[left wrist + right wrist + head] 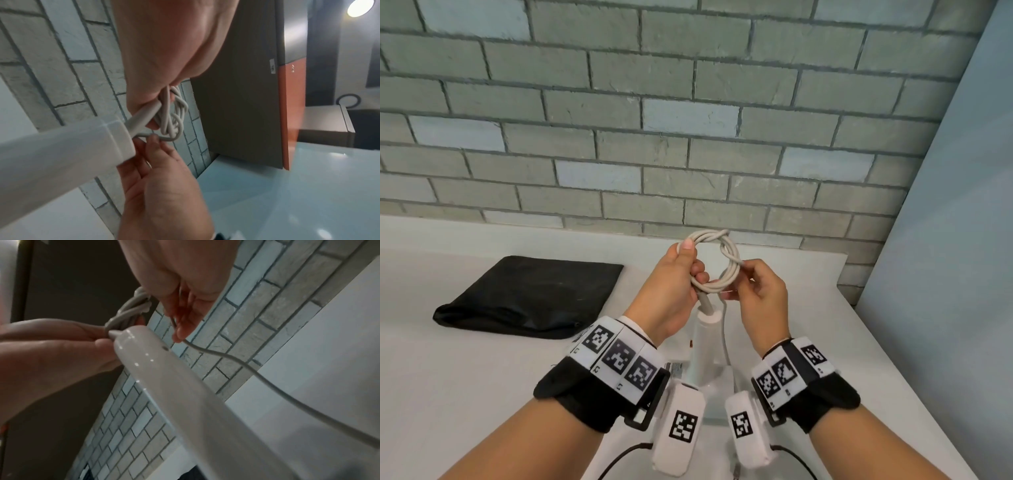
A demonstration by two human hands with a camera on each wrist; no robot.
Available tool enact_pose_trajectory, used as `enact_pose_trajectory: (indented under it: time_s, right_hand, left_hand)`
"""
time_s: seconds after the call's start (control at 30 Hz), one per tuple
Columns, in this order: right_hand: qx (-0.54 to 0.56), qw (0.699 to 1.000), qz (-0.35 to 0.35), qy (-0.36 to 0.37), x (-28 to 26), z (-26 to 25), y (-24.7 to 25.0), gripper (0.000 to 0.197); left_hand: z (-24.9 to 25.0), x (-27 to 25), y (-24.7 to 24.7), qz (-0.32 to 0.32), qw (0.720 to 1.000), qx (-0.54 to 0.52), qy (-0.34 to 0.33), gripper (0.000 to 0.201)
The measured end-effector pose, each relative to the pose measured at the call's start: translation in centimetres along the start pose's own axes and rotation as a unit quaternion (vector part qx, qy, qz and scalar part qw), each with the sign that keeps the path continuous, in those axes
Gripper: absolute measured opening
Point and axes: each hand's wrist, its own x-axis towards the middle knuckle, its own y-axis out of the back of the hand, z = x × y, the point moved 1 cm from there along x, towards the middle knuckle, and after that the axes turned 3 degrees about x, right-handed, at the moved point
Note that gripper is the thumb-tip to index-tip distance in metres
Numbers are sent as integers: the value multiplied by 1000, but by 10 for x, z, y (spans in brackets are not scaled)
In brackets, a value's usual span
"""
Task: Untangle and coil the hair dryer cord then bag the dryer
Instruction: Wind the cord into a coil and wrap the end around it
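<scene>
The left hand [674,291] grips a round coil of pale grey hair dryer cord [729,270] above the white table [465,394], thumb laid over the coil's left side and fingers curled through its middle. The right hand [760,301] pinches the coil's right side between thumb and forefinger, its other fingers loosely bent. One turn of cord is wrapped crosswise round the loops at the upper right of the coil.

Directly under the two grips stands the white plastic hair dryer [705,346], handle upward; its stiff grey strain-relief sleeve [703,301] rises into the left grip, where the wrist view shows the fingers [141,99] closing around it together with the loops. A loose run of cord [267,378] falls away from the right fingertips [179,335] and down beside the dryer handle. Whether the dryer's body touches the table cannot be told, as the wristbands cover it.

To the left of the left grip, well apart from it, a flat black fabric drawstring bag [527,298] lies on the table. Beyond both grips rises a grey brick wall [654,120].
</scene>
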Motion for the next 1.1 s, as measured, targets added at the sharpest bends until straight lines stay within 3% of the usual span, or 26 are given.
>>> enact_pose_trajectory:
  time_s: [0.1, 0.27, 0.4, 0.63, 0.83, 1.0, 1.1]
  right_hand:
    - [40, 997, -20, -56, 1, -3, -9, 15]
    - [201, 968, -88, -119, -8, -17, -13, 28]
    - [250, 953, -101, -139, -11, -24, -15, 21]
    - [393, 886, -120, -215, -9, -38, -16, 14]
    - [212, 954, -117, -178, -6, -35, -18, 29]
    - [57, 974, -112, -189, -8, -32, -2, 27]
    - [-10, 976, -138, -166, -18, -35, 10, 11]
  left_hand:
    - [0, -1, 0, 17, 998, 52, -29, 27]
    - [-1, -4, 1, 76, 967, 206, -125, 25]
    - [-4, -4, -1, 73, 960, 221, -155, 22]
    - [-13, -1, 0, 65, 952, 245, -173, 23]
    - [-13, 0, -3, 52, 957, 244, -151, 24]
    - [-12, 7, -1, 86, 952, 253, -149, 27]
    - [-13, 10, -2, 103, 943, 269, -169, 25]
